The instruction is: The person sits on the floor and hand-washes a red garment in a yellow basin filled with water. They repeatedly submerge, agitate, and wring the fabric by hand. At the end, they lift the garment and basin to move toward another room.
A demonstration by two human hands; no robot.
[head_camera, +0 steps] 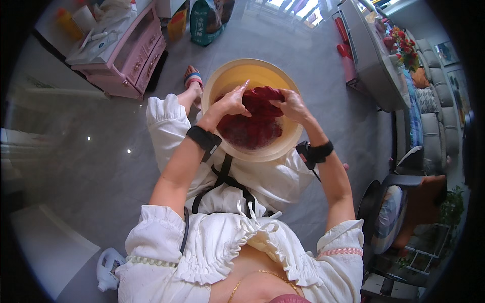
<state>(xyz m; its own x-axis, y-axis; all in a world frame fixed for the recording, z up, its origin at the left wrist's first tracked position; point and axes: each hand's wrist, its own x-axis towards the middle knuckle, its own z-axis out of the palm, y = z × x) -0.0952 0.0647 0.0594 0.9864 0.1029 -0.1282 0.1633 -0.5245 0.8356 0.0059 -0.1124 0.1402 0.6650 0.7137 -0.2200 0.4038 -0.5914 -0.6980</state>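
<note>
A round yellowish plastic basin (pixel 214 81) stands before me between my legs, with dark red wet cloth (pixel 250 130) lying in sudsy water inside it. My right hand (pixel 293 105) grips a bunched part of this cloth near the basin's right side, thumb over the fabric. At the left, my left hand (pixel 232 101) is over the basin with its fingers stretched and its thumb apart, at the edge of the same cloth. Water hides the lower part of the fabric. Each wrist wears a black strap with a small box.
A pink drawer cabinet (pixel 132 60) stands at upper left, near a green printed bag (pixel 206 24). A white bottle with a handle (pixel 108 269) is on the grey floor at lower left. To the right are a table (pixel 373 57), a chair (pixel 401 212) and a grey sofa (pixel 435 98).
</note>
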